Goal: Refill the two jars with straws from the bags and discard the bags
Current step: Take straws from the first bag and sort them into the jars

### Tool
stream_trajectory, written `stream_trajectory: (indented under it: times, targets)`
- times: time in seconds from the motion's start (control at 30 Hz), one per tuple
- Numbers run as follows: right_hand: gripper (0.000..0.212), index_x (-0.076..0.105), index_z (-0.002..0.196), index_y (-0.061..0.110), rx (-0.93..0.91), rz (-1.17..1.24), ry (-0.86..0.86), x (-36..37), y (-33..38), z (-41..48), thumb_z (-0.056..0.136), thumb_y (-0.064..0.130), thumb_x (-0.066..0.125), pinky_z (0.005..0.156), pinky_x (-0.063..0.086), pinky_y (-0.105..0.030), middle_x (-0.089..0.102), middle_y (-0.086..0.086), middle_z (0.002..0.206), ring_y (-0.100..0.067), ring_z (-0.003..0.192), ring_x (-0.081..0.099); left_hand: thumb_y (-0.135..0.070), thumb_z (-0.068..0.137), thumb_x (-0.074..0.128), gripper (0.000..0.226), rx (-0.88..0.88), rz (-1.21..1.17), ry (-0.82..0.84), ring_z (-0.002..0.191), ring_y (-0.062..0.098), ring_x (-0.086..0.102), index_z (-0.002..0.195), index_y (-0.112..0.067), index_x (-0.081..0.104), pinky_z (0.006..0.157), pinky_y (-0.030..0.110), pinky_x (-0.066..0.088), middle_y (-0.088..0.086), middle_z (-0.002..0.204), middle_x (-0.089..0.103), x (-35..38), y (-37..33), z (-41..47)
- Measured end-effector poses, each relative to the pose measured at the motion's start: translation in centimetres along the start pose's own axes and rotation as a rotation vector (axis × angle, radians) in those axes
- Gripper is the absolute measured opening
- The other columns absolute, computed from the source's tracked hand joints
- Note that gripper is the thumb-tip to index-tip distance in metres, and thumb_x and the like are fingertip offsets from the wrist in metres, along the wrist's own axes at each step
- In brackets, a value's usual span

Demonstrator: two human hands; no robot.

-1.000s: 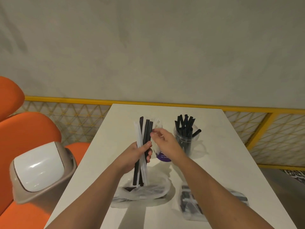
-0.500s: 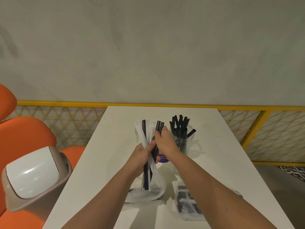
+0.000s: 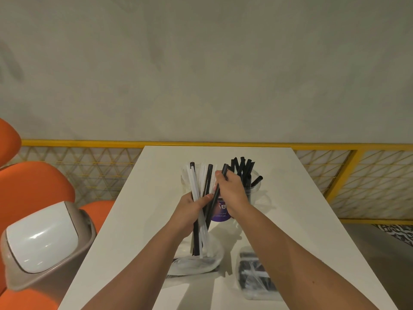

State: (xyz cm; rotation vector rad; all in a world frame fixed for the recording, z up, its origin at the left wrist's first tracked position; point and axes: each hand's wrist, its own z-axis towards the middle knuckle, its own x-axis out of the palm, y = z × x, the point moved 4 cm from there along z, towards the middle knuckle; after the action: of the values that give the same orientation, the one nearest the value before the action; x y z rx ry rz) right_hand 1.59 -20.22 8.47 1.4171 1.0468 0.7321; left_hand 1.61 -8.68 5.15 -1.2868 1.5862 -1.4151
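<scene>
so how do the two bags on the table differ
The left bag lies limp and nearly flat; the right bag bulges with dark straws. The straw bundle in the left hand stands over the left bag; the right bag lies clear of it. Both are clear plastic.

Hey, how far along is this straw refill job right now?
Done: the right jar looks filled with black straws. In hand: the left hand grips a straw bundle while the right hand pinches one black straw by the labelled jar. Left: filling that jar, emptying the still-full right bag, binning both.
</scene>
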Motion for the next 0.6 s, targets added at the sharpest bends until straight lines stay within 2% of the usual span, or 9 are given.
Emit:
stream_trajectory:
  times: [0.07, 0.17, 0.27, 0.33, 0.4, 0.5, 0.6]
  targets:
    - [0.018, 0.052, 0.09, 0.016, -0.015, 0.04, -0.043, -0.1, 0.2, 0.5, 0.097, 0.03, 0.043, 0.072, 0.048, -0.038, 0.048, 0.001, 0.067, -0.015, 0.064, 0.049, -0.009, 0.093, 0.056, 0.015, -0.003, -0.023, 0.028, 0.063, 0.019, 0.066, 0.1, 0.002, 0.062, 0.06, 0.026, 0.054, 0.011, 0.073, 0.068, 0.1, -0.1, 0.0]
    - [0.018, 0.056, 0.098, 0.017, -0.019, 0.027, -0.039, -0.7, 1.1, 1.1, 0.094, 0.034, 0.051, 0.057, 0.037, -0.025, 0.043, 0.007, 0.067, -0.007, 0.059, 0.039, -0.008, 0.094, 0.054, 0.014, -0.014, -0.024, 0.111, 0.06, 0.021, 0.06, 0.1, 0.004, 0.059, 0.056, 0.025, 0.052, 0.016, 0.074, 0.063, 0.3, -0.4, -0.2]
    - [0.018, 0.056, 0.086, 0.016, 0.089, -0.011, 0.089, -1.2, 1.6, 1.2, 0.091, 0.034, 0.057, 0.052, 0.032, -0.022, 0.039, 0.003, 0.062, -0.009, 0.054, 0.035, -0.012, 0.093, 0.055, 0.016, -0.017, 0.024, 0.186, 0.061, 0.019, 0.06, 0.102, 0.0, 0.061, 0.058, 0.025, 0.053, 0.015, 0.077, 0.064, 0.3, -0.7, -0.5]
    - [0.02, 0.055, 0.085, 0.014, 0.108, -0.034, 0.155, -1.5, 2.1, 1.1, 0.091, 0.033, 0.056, 0.048, 0.029, -0.022, 0.034, 0.002, 0.059, -0.01, 0.052, 0.031, -0.014, 0.093, 0.055, 0.016, -0.013, 0.035, 0.217, 0.059, 0.018, 0.059, 0.1, 0.0, 0.061, 0.06, 0.026, 0.052, 0.012, 0.075, 0.065, 0.2, -0.9, -0.7]
    - [0.024, 0.058, 0.095, 0.009, 0.035, -0.05, 0.124, -1.8, 2.9, 1.4, 0.093, 0.032, 0.053, 0.048, 0.028, -0.022, 0.033, 0.001, 0.058, -0.01, 0.05, 0.031, -0.016, 0.094, 0.054, 0.017, -0.005, 0.066, 0.247, 0.055, 0.017, 0.055, 0.098, -0.001, 0.06, 0.062, 0.027, 0.051, 0.008, 0.071, 0.064, 0.2, -1.0, -0.8]
    - [0.028, 0.059, 0.103, 0.005, -0.08, 0.043, -0.012, -3.3, 5.1, 2.4, 0.096, 0.03, 0.048, 0.049, 0.029, -0.022, 0.038, 0.003, 0.059, -0.009, 0.051, 0.034, -0.019, 0.094, 0.054, 0.018, 0.019, 0.138, 0.286, 0.052, 0.015, 0.05, 0.098, -0.002, 0.059, 0.064, 0.027, 0.05, 0.005, 0.071, 0.064, 0.2, -1.3, -0.9]
    - [0.019, 0.056, 0.097, 0.012, -0.192, 0.124, -0.104, -5.0, 8.1, 3.3, 0.097, 0.027, 0.046, 0.059, 0.041, -0.021, 0.05, 0.005, 0.075, -0.01, 0.068, 0.047, -0.02, 0.093, 0.056, 0.027, 0.029, 0.182, 0.264, 0.051, 0.012, 0.045, 0.106, 0.003, 0.059, 0.059, 0.024, 0.045, 0.003, 0.071, 0.062, 0.0, -1.4, -0.7]
